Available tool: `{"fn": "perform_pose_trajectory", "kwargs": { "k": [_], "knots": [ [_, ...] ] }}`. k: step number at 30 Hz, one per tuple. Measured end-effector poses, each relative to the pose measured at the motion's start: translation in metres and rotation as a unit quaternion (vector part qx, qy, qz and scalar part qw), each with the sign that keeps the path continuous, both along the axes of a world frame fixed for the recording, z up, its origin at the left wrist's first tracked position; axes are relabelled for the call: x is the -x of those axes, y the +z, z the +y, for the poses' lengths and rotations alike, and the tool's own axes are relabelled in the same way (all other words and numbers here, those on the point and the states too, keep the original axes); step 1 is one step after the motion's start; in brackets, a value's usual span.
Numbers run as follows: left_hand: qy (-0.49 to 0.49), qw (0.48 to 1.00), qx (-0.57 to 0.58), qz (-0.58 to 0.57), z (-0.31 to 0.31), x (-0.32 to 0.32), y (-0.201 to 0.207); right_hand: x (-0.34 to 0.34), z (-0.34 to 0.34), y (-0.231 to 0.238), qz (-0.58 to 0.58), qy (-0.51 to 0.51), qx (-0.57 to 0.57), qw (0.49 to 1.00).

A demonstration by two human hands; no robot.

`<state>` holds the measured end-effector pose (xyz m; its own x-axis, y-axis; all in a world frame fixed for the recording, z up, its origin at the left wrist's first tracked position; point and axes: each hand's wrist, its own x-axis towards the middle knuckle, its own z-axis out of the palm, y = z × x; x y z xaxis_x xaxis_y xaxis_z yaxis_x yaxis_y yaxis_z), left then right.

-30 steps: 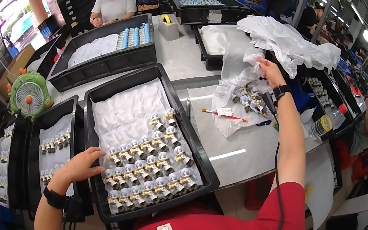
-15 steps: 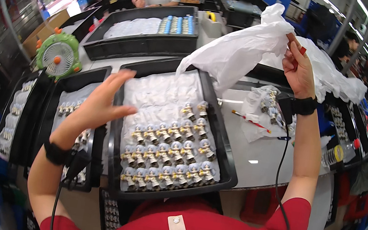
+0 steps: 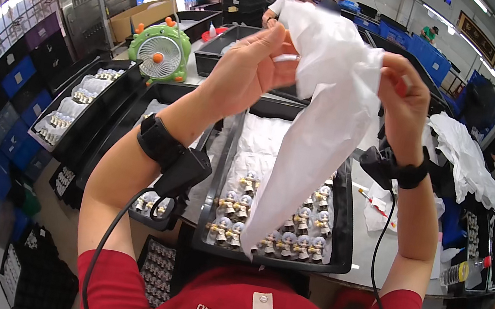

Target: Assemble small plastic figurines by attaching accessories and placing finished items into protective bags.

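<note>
My right hand (image 3: 404,98) pinches a thin, crumpled white sheet (image 3: 333,103) and holds it up in front of me. The sheet hangs in a long fold over the tray below. At its left edge is my left hand (image 3: 251,68), thumb and fingers apart, fingertips at or behind the sheet; contact is unclear. Below stands a black tray (image 3: 348,235) lined with white wrap. Rows of small figurines (image 3: 233,204) with pale hair and yellow parts lie in its nearer part, some hidden behind the sheet.
More black trays of figurines (image 3: 85,96) stand at left, near a green fan (image 3: 160,53). On the right are a red brush-like tool (image 3: 376,203), a clear bottle (image 3: 458,272) and a heap of white sheeting (image 3: 470,157). A person in white (image 3: 276,7) is across the table.
My left hand has risen from beside the tray to the sheet. My right hand has brought the sheet to the middle. The view has shifted, so the tray appears farther right.
</note>
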<state>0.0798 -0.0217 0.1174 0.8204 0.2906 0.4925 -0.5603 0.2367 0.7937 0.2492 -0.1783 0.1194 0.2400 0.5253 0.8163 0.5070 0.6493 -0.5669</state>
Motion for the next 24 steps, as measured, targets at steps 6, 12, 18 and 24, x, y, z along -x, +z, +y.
{"fn": "perform_pose_trajectory", "kwargs": {
  "k": [6, 12, 18, 24],
  "knots": [
    [0.075, 0.992, -0.087, 0.060, -0.003, 0.038, 0.007, 0.051, 0.020, 0.001, -0.362, -0.067, -0.098, 0.925],
    [0.157, 0.971, -0.149, 0.098, 0.023, 0.069, 0.016, 0.057, 0.040, 0.013, -0.211, -0.124, -0.043, 0.969],
    [0.230, 0.940, -0.216, 0.130, 0.041, 0.095, 0.023, 0.069, 0.067, 0.008, -0.241, -0.146, 0.166, 0.945],
    [0.386, 0.748, -0.475, 0.256, 0.106, 0.161, 0.027, 0.020, 0.091, 0.010, 0.098, 0.114, 0.175, 0.973]
  ]
}}
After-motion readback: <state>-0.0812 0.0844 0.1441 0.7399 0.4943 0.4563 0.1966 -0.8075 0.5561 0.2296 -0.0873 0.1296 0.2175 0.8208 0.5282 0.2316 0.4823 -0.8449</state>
